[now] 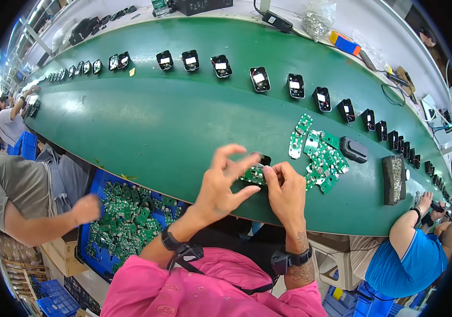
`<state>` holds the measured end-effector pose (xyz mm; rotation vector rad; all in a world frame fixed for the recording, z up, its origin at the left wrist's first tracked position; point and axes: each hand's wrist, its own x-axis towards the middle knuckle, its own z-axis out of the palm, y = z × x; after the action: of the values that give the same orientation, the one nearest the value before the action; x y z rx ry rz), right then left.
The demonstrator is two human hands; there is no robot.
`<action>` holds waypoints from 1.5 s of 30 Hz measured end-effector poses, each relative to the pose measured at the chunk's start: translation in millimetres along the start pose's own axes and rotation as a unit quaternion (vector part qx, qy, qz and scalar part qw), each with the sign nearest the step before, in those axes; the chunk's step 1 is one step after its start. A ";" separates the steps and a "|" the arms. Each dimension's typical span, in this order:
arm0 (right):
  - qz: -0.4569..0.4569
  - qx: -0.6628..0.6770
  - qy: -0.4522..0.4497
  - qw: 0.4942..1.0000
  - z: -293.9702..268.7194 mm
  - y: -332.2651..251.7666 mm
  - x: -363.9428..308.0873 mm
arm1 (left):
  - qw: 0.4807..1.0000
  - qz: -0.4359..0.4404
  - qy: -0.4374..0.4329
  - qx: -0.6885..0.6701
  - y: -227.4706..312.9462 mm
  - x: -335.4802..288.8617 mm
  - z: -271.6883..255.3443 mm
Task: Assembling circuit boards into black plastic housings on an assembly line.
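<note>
Across most of the view, a green table (194, 121). Below its near edge, at left, a blue tray (97, 258) full of circuit boards. On the table, right of both hands, a loose pile (326, 161) of similar pieces. Near the table's edge, the left hand (218, 185), open, fingers spread and partly blurred. Just beside, the right hand (287, 195), closed by thumb and fingers on the right end of 1 green board (252, 175). Located between the 2 hands, with component face toward the camera; long axis roughly left to right, exact direction impossible to tell behind the fingers. Probably light, stiff, not very slippery, but fragile at the small components; best taken by the edges. Smallest, behind it, a black part (265, 158), mostly hidden.
</note>
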<state>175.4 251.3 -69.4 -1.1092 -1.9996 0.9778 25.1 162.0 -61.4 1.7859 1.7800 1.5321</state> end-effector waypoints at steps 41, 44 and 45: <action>-0.064 0.075 0.128 0.987 -16.3 -11.3 -28.8 | 0.867 -0.313 -0.160 -0.354 20.1 -7.6 6.3; -0.124 0.059 0.131 0.982 -24.1 -19.4 -33.4 | 0.912 -0.251 -0.140 -0.293 21.1 -8.2 9.7; -0.116 0.078 0.103 0.985 -24.0 -21.4 -34.7 | 0.912 -0.251 -0.142 -0.293 25.6 -8.2 10.7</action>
<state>201.2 219.9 -45.1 -0.8346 -1.8034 0.8462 51.1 153.9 -51.6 1.0843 1.3022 1.3138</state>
